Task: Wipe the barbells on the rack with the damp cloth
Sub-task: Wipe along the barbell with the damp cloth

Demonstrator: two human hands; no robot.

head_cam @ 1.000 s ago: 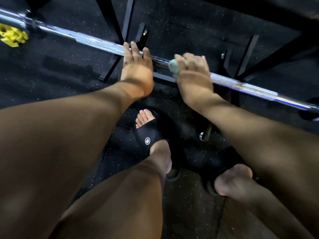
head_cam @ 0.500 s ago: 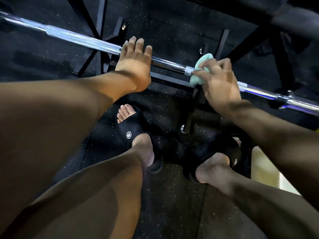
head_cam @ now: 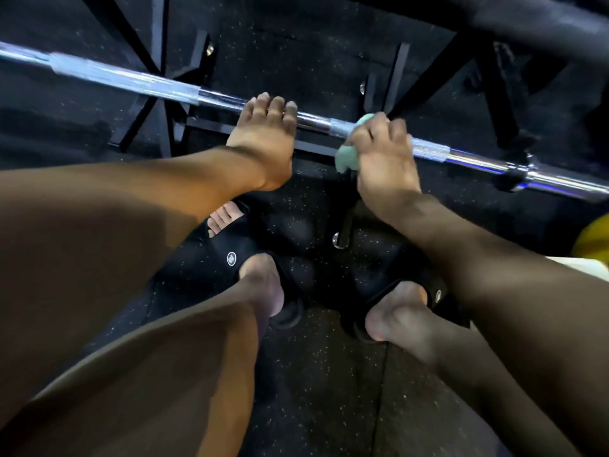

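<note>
One barbell (head_cam: 158, 84) here, long axis running from the upper left of the frame down to the right edge. Two hands on it: left hand (head_cam: 263, 140) rests on the bar, fingers draped over it, right hand (head_cam: 384, 153) grasps one mint cloth (head_cam: 346, 157) bunched against the bar, probably wrapped round it. Two black slides (head_cam: 230, 255) on the floor.

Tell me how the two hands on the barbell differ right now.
The left hand is bare, its fingers laid over the barbell; the right hand grips a green cloth wrapped around the bar. The left hand sits on the smooth middle section; the right hand sits further right, at the edge of a rougher section. Both touch the same bar.
</note>
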